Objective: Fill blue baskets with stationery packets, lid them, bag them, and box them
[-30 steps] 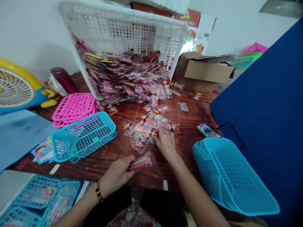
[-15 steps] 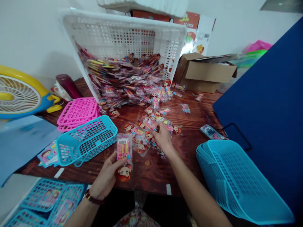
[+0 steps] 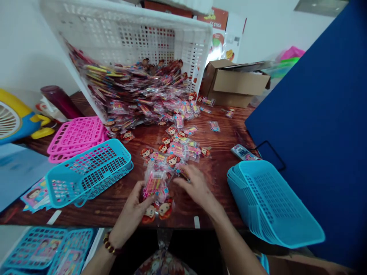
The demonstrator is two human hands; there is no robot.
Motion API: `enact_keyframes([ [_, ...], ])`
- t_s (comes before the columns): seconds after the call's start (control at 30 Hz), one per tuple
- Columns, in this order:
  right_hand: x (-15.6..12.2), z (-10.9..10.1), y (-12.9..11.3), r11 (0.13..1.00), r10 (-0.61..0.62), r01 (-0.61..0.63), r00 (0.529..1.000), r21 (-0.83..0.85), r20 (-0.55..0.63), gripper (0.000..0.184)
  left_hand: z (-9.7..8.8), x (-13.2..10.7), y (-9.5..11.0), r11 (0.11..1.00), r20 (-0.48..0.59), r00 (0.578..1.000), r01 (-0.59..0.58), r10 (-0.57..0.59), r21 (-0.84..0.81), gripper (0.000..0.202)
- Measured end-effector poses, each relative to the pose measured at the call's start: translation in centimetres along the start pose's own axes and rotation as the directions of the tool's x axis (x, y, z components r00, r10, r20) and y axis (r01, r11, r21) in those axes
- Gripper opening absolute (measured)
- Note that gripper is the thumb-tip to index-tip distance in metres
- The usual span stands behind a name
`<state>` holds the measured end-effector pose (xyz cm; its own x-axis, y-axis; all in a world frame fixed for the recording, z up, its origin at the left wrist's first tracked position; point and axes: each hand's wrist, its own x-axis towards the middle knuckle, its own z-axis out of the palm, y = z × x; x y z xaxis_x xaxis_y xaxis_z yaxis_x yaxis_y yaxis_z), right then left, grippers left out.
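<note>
My left hand (image 3: 132, 212) grips a small stack of clear toy packets (image 3: 156, 190) with cartoon doll heads at their lower end, held just above the wooden table (image 3: 218, 179). My right hand (image 3: 192, 185) reaches in from the right, fingers curled beside the stack and touching it and the loose packets (image 3: 177, 149) strewn in front. Whether it pinches a packet is hidden. A big white crate (image 3: 137, 42) tipped on its side spills a heap of the same packets (image 3: 137, 91) behind.
A blue basket (image 3: 88, 172) and pink baskets (image 3: 76, 135) lie at the left, a stack of blue baskets (image 3: 269, 202) at the right. A cardboard box (image 3: 235, 82), a blue panel (image 3: 315, 114), a fan (image 3: 14, 116) and packed baskets (image 3: 48, 250) surround the table.
My left hand's stack has grown from one packet to two or more and moved right. My right hand drew back from the loose pile toward the stack.
</note>
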<state>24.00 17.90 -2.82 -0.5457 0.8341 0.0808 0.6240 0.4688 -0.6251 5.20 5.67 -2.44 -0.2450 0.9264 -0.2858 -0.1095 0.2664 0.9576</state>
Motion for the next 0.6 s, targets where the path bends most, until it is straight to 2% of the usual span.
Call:
enact_keyframes([
  [0.07, 0.3, -0.8, 1.9, 0.958, 0.183, -0.22, 0.963, -0.185, -0.196, 0.039, -0.9, 0.5, 0.1, 0.951, 0.059, 0.989, -0.149, 0.139, 0.271, 0.047],
  [0.13, 0.1, -0.6, 3.5, 0.909, 0.26, -0.316, 0.94, -0.273, -0.222, 0.028, -1.5, 0.9, 0.1, 0.833, 0.15, 0.964, -0.264, 0.219, 0.487, 0.063],
  [0.2, -0.3, 0.0, 4.3, 0.934, 0.249, -0.288, 0.949, -0.211, -0.192, 0.014, -1.6, 1.2, 0.2, 0.644, 0.253, 0.931, -0.366, 0.265, 0.672, 0.07],
  [0.3, -0.9, 0.7, 4.3, 0.981, 0.19, -0.174, 0.96, 0.09, -0.208, 0.011, -0.8, 1.2, 0.7, 0.312, 0.43, 0.865, -0.496, 0.259, 0.81, 0.054],
  [0.37, -1.1, 0.9, 3.4, 0.952, 0.121, -0.079, 0.985, 0.295, -0.127, 0.01, 0.2, 1.1, 1.0, 0.169, 0.505, 0.828, -0.549, 0.244, 0.818, 0.039],
  [0.43, -1.2, 0.9, 2.4, 0.901, 0.017, -0.02, 1.0, 0.432, 0.012, 0.01, 1.0, 1.3, 1.2, 0.078, 0.513, 0.809, -0.553, 0.288, 0.829, 0.029],
  [0.53, -0.9, 0.3, 1.4, 0.84, -0.128, 0.004, 0.973, 0.542, 0.192, 0.015, 1.7, 1.7, 1.1, -0.02, 0.5, 0.79, -0.529, 0.354, 0.849, 0.03],
  [0.6, 0.1, -0.7, 1.7, 0.841, -0.175, 0.005, 0.949, 0.541, 0.262, 0.022, 1.6, 2.0, 1.3, -0.063, 0.519, 0.795, -0.528, 0.315, 0.847, 0.03],
])
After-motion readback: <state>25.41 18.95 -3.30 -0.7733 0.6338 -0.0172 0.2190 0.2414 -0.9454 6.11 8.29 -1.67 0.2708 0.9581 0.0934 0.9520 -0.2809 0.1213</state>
